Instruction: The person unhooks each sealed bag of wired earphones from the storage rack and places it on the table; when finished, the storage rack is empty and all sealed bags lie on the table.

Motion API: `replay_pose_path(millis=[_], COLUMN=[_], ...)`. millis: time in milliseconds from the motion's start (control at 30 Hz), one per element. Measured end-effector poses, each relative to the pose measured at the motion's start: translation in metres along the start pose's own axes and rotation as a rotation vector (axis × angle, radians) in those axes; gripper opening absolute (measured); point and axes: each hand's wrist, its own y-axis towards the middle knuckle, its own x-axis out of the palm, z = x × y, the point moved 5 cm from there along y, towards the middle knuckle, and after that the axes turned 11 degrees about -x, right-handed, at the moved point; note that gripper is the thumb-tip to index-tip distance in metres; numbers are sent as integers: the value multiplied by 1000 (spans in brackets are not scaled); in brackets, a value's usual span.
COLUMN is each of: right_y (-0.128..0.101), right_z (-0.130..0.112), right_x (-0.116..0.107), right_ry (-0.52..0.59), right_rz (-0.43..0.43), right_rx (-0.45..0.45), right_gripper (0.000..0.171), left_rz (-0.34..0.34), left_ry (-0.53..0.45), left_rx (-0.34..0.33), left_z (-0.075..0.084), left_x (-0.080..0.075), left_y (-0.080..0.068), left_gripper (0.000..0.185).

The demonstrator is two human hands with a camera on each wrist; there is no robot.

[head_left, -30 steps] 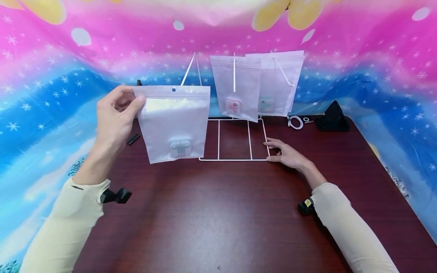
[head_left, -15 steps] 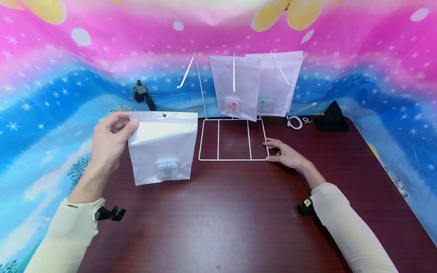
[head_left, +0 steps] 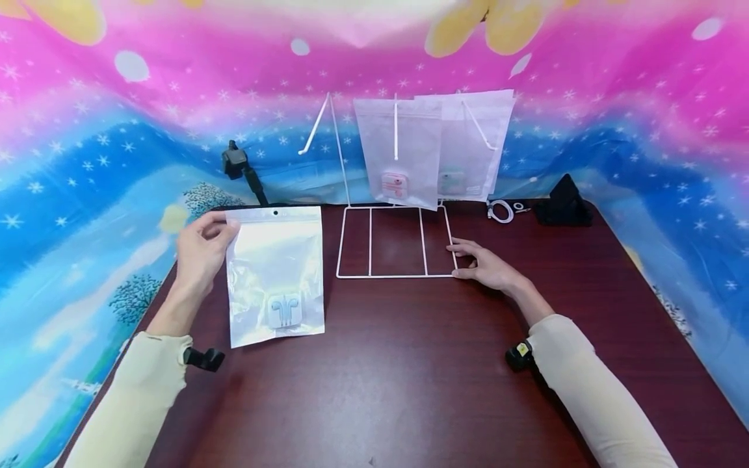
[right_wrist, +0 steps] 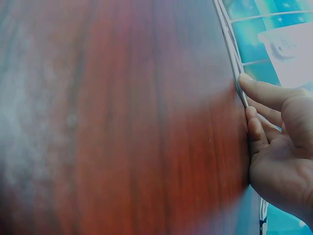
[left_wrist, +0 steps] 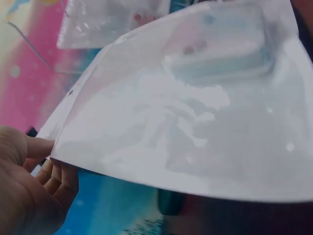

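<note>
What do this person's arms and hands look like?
The left sleeve and right sleeve are long and pale cream. A small black left wrist device is angular; the black right wrist device bears a yellow patch. The left fingers and right fingers are ungloved.

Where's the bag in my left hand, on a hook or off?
Off: your left hand pinches the bag; its hole has nothing through it.

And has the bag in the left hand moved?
Yes. In the head view, the bag has gone lower and further left, away from the bare hook of the white rack.
</note>
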Motion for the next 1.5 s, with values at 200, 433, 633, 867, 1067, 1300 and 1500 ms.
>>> replay_pose_path(millis=[200,433,633,867,1067,1300,1500], right_y=[0,-1,-1,-2,-1,0,0], right_z=[0,1,0,-1,0,-2,-1], right_x=[0,0,0,0,0,1,0], right_ry=[4,-17,-5,10,-5,-1,-5], right_rz=[4,-4,6,10,7,8,10], right_rx=[1,4,-8,-21,0,8,11], right_gripper=[63,61,62,61,62,61,61], left_rz=[-30,-106,-178,-226,-246,-241,-240], left_ry=[72,121,148,178,192,242,248], left_rx=[-66,-127,-197,-263,-280,-280,-255], left_z=[-26,-46,-61,-74,-80,-81,-78], left_x=[13,30,45,58,65,67,66], left_y=[17,28,35,42,44,45,47], left_gripper=[39,40,41,44,44,49,47])
